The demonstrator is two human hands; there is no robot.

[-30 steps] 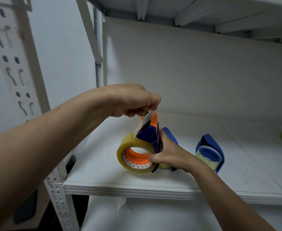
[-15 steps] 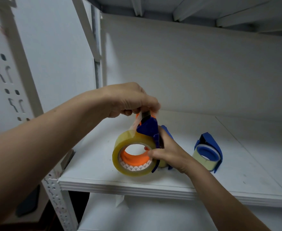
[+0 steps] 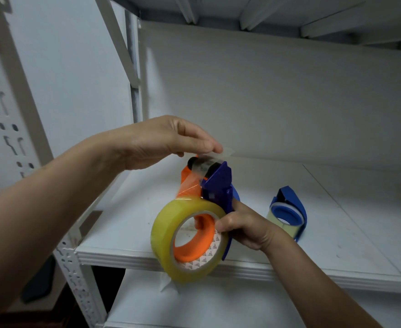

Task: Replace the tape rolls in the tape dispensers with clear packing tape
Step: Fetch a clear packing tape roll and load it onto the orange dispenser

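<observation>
I see a white shelf board [image 3: 128, 223] with a smooth, slightly scuffed top and a ribbed front edge, and I place everything against it. Above its front edge my right hand [image 3: 244, 229] is clenched around a blue plastic tape dispenser [image 3: 218, 188], thumb pressing the side of the roll. That roll of clear packing tape [image 3: 171, 233] is a thick glossy ring, yellowish where the layers stack, with a printed cardboard core seated on the dispenser's orange hub [image 3: 194, 242]; it overhangs the board's front edge. A thin transparent strip [image 3: 190, 183] runs up from the roll across an orange flap to the black roller at the dispenser's head. My left hand [image 3: 161, 140] hovers above that head, fingers nearly closed, thumb and fingertips pinching the strip's free end [image 3: 225, 153]. Farther back on the board, to the right of the held dispenser, a second blue dispenser [image 3: 289, 209] rests with a thinner, paler roll on a blue hub. A perforated white steel upright [image 3: 71, 268] carries the board's left front corner.
</observation>
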